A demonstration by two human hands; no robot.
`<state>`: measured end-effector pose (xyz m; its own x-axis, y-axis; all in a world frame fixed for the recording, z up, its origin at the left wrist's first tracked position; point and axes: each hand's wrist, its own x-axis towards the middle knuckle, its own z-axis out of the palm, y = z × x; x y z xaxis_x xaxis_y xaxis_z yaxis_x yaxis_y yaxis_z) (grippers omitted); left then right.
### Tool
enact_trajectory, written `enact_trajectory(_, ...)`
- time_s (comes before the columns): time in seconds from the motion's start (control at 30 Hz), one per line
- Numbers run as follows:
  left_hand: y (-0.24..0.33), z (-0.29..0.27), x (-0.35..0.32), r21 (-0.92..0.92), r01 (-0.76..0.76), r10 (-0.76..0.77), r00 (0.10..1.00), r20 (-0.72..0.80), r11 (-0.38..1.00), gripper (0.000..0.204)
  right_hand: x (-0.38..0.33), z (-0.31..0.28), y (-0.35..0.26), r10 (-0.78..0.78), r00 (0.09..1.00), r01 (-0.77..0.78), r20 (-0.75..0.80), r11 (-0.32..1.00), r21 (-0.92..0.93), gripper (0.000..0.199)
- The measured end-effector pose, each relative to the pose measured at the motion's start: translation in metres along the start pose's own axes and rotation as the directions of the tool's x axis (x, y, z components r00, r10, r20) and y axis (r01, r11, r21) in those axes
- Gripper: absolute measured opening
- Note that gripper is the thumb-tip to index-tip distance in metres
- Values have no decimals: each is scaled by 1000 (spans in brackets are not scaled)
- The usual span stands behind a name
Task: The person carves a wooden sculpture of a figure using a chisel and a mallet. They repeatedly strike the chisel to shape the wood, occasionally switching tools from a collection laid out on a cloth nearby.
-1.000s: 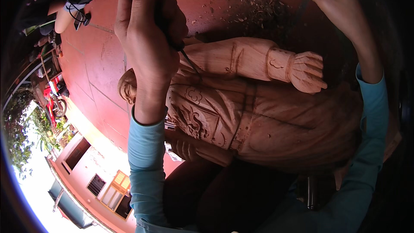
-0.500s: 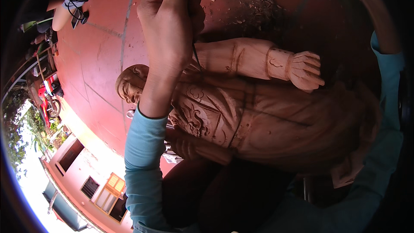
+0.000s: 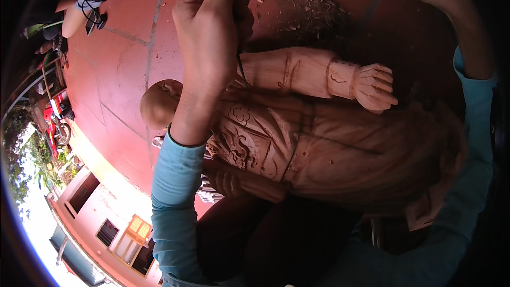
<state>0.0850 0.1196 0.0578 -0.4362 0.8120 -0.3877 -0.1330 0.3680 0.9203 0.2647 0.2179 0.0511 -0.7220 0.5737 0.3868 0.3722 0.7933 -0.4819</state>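
L hand (image 3: 210, 37) fingers are clamping a thin metal carving chisel (image 3: 240, 66) on the shoulder of the reddish-brown carved wooden statue (image 3: 297, 143) lying on the red tiled floor (image 3: 122, 74); R hand is cropped, grip unreadable, w/ a slip risking gouging the arm relief.

Both arms wore long, snug light-blue sleeves. The left sleeve (image 3: 175, 202) ended at the wrist with a thin dark edge at the cuff; the right sleeve (image 3: 475, 127) stopped partway up the forearm. Hands were bare, no gloves, rings or watch showing.
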Motion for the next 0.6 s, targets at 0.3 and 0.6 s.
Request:
enact_trajectory(0.3,-5,0,22,155,76,-93,990,103,985,10,-35,6,17,473,854,-511,217,842,172,55)
enact_trajectory(0.6,17,18,10,141,-718,677,692,251,681,23,-100,27,28,639,764,-619,88,688,378,41)
